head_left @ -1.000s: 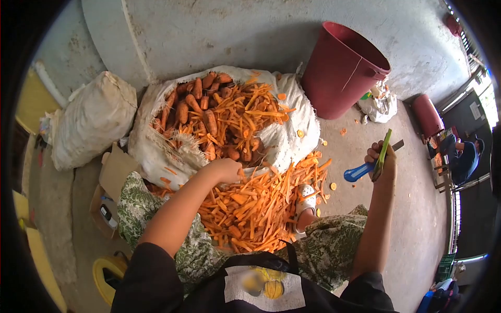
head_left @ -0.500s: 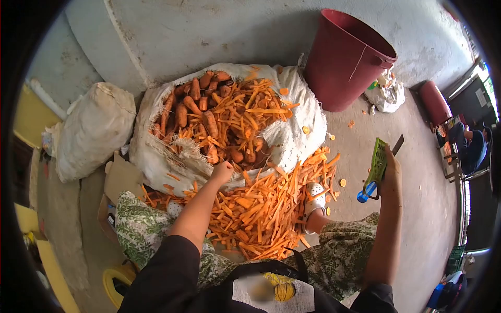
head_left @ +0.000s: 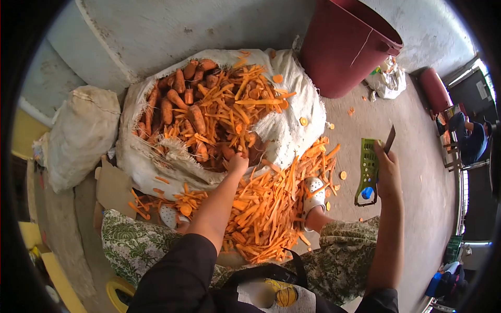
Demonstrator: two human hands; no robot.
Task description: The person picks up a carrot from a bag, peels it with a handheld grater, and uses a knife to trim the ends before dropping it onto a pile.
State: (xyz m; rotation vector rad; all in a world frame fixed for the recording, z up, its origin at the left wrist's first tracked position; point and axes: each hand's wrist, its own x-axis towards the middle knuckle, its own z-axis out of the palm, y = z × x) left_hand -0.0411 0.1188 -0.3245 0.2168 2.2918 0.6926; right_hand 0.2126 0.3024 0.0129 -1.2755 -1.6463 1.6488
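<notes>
My left hand (head_left: 238, 164) is at the near edge of the open white sack (head_left: 292, 104), closed against the carrots, its fingertips partly hidden among them. Whole carrots (head_left: 179, 81) and orange peel strips (head_left: 250, 83) fill the sack's mouth. In my right hand (head_left: 389, 172) are a green perforated peeler or grater (head_left: 368, 164) with a blue part and a knife whose dark blade (head_left: 390, 139) points up. A heap of orange strips (head_left: 271, 208) lies on the floor between my feet.
A tall red bin (head_left: 347, 52) stands behind the sack. A filled white sack (head_left: 83, 135) is at the left, with cardboard (head_left: 115, 185) beside it. A white plastic bag (head_left: 388, 81) lies near the bin. Another person (head_left: 474, 141) sits at the far right.
My left hand has shifted right and slightly up along the sack's edge. In my right hand, the green tool has turned its perforated face to view, and the knife blade stands more upright.
</notes>
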